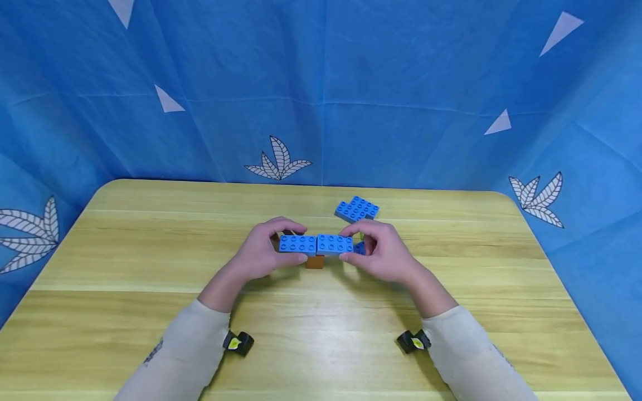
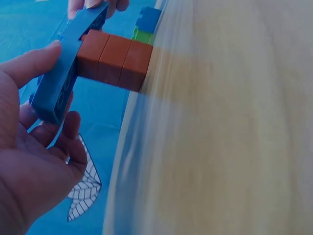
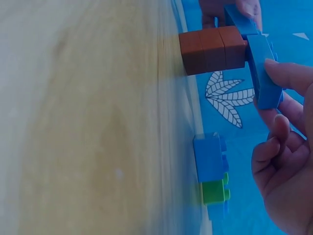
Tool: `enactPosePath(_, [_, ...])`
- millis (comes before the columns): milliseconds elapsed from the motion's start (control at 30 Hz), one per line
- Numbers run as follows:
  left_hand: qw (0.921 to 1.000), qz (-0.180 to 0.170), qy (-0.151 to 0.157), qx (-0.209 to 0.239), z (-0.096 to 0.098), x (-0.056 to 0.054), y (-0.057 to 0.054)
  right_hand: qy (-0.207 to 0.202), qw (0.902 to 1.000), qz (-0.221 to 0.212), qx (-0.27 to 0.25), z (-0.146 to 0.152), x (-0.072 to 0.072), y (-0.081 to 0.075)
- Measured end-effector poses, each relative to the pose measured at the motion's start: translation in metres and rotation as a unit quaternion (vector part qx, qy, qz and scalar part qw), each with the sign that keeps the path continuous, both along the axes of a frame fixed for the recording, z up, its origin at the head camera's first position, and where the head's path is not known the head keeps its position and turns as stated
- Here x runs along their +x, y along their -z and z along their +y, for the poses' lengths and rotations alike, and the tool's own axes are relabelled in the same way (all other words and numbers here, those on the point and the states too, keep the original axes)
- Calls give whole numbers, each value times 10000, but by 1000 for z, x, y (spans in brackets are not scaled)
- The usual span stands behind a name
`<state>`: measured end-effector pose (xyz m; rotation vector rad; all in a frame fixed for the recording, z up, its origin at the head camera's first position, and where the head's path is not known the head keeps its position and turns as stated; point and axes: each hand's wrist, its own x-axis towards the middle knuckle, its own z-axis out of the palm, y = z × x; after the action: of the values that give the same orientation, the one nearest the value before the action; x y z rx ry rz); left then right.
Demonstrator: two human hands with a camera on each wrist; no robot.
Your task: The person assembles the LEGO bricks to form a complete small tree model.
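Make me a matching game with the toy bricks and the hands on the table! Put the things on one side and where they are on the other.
Things:
1. brown stack
2. left blue brick
3. right blue brick
4. loose blue bricks

Places:
A. in the right hand
B. lying alone, farther back on the table
C. in the left hand
D. standing on the table under the two held bricks

Pairs: 1-D, 2-C, 3-A, 4-B
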<state>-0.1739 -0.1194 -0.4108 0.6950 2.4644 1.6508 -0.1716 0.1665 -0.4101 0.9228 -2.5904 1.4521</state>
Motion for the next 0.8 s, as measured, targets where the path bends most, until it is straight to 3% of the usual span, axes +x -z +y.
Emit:
enactPosePath(200, [9998,169,105,-96,16,-3,-4,-64,9999,71,-73,1,-2,0])
enactPosePath(400, [9993,29,80,-361,26,-2,-6,-106,9995,284,-38,-1,-3,-2])
enactPosePath(700, [9980,-164,-40,-613,29,-1,-6,-198,9988,422,-129,-12,12,-34])
enactPosePath(800, [9980,-134,-29,-624,28,-2,-5,-188,9990,380,-118,-13,14,-37])
